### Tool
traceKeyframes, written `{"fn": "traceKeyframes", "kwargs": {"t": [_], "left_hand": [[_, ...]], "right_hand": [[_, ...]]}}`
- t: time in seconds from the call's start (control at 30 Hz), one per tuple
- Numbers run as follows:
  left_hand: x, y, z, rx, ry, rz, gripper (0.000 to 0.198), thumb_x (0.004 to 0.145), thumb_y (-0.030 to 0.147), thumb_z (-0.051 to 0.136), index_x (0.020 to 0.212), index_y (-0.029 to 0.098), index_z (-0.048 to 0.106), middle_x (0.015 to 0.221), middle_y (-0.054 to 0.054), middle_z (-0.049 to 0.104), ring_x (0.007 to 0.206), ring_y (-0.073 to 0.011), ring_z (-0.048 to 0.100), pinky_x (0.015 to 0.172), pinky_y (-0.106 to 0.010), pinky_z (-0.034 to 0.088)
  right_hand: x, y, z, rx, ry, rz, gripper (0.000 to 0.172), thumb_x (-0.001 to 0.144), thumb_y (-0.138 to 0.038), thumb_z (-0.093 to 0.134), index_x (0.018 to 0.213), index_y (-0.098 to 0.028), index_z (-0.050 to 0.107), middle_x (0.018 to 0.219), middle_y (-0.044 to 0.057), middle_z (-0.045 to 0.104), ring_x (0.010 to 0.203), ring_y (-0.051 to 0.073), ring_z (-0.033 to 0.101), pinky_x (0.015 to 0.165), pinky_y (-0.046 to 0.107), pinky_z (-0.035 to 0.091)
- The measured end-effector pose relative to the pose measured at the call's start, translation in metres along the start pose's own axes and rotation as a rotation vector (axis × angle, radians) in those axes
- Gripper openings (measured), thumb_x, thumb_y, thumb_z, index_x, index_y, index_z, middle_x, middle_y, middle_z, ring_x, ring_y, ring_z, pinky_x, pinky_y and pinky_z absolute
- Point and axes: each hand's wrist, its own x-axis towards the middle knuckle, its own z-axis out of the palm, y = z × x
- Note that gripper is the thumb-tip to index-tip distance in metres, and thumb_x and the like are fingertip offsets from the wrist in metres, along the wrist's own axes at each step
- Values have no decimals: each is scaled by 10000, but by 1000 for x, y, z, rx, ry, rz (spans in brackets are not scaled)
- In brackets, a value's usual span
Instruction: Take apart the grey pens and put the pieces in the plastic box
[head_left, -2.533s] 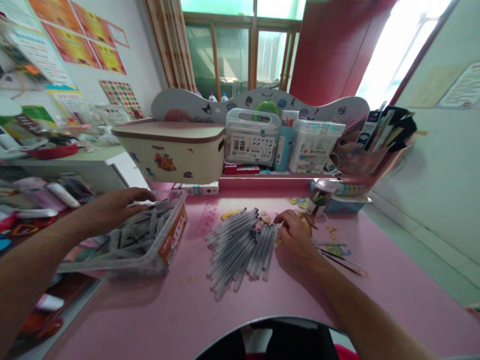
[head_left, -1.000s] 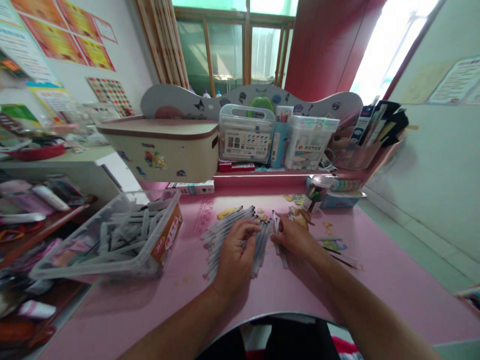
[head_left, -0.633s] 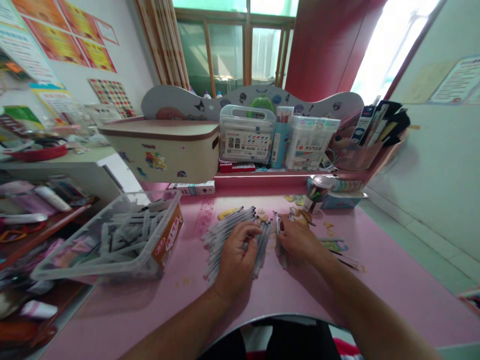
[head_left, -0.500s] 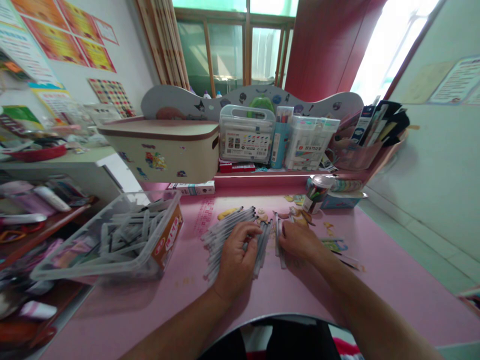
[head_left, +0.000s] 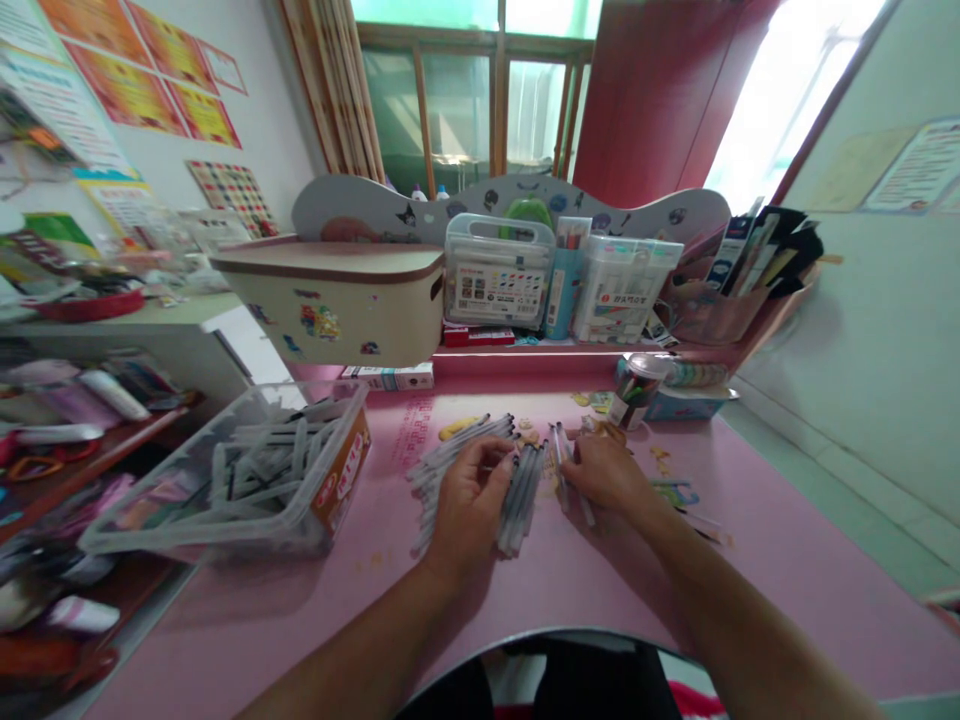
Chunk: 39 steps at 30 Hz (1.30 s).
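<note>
Slim grey pens with dark tips lie side by side on the pink desk, in a left-hand pile (head_left: 433, 472) and a smaller row (head_left: 523, 500). My left hand (head_left: 466, 500) rests between the two groups, across the left pile, its thumb and fingertips drawn together at the row's upper end. Whatever is inside that pinch is hidden. To the right of the row, my right hand (head_left: 606, 472) is closed around a pen (head_left: 585, 508), partly covered by the fingers. Another pen (head_left: 557, 465) lies just left of those fingertips.
A clear plastic bin (head_left: 285, 520) with many similar pens stands at left. Behind are a lidded cream box (head_left: 337, 310), marker cases (head_left: 499, 285) and a pen holder (head_left: 709, 305) on a shelf. A jar (head_left: 637, 388) stands at the back right of the desk (head_left: 360, 620).
My left thumb and fingertips have closed together and shifted slightly. The pen under my right hand has swung its lower end rightward. The row between my hands has moved a little.
</note>
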Motion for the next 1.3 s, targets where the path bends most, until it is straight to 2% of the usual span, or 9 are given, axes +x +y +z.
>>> {"fn": "traceKeyframes", "kwargs": {"t": [0.07,0.13,0.23,0.33,0.47,0.67,0.9,1.07,1.3], "left_hand": [[3,1,0,-46,-49,-98,169,846,284,586,987,204,634,639,28,535,554,-107,495,512,-210,391],[5,2,0,-100,-78,-158,241,825,305,617,1041,196,620,665,31,543,505,-84,457,480,-200,365],[7,2,1,-172,-92,-168,359,780,298,672,1120,202,608,921,-28,630,555,-77,510,517,-213,423],[7,1,1,-174,-137,-140,299,791,284,667,1079,210,641,952,-44,648,671,-115,582,609,-236,478],[9,-1,-2,-125,-157,-87,107,829,297,636,873,204,666,840,-32,652,798,-152,620,727,-256,496],[11,-3,-7,-38,82,25,133,845,328,636,848,198,608,736,16,598,659,-110,558,647,-222,463],[8,-1,-2,-28,-120,-64,148,841,339,631,865,193,628,704,-14,650,597,-146,605,616,-272,491],[8,2,-3,56,-75,-14,72,818,261,648,819,193,671,803,-49,687,757,-174,634,715,-282,495],[10,0,-7,17,-85,-26,71,821,260,656,810,191,670,729,-35,664,662,-145,592,649,-260,465]], "right_hand": [[0,-3,-2,119,68,-58,158,782,-241,530,700,-155,634,717,85,678,719,191,608,646,276,379],[-2,-9,-3,323,82,-156,151,790,-248,516,663,-175,552,640,21,595,631,147,537,599,255,357],[-10,-20,0,761,-50,-322,121,810,-269,481,714,-195,489,631,-28,508,584,118,479,561,228,366],[-16,-27,4,1026,-191,-401,106,815,-295,503,779,-195,495,677,-29,498,612,114,480,567,220,390],[-20,-28,8,1103,-299,-405,135,812,-314,561,820,-184,525,723,-20,501,627,108,464,557,214,377],[-20,-26,13,1081,-425,-349,191,889,-354,502,838,-176,548,673,-30,474,572,105,433,518,223,329],[-15,-27,25,1208,-457,-343,212,840,-356,560,902,-156,589,722,-3,517,600,106,444,546,238,336],[-18,-31,22,1310,-450,-378,329,848,-481,606,917,-160,616,645,-38,422,535,86,334,481,234,246],[-19,-30,20,1441,-569,-334,451,792,-607,645,760,-174,521,574,-76,328,458,59,223,412,231,139]]}}
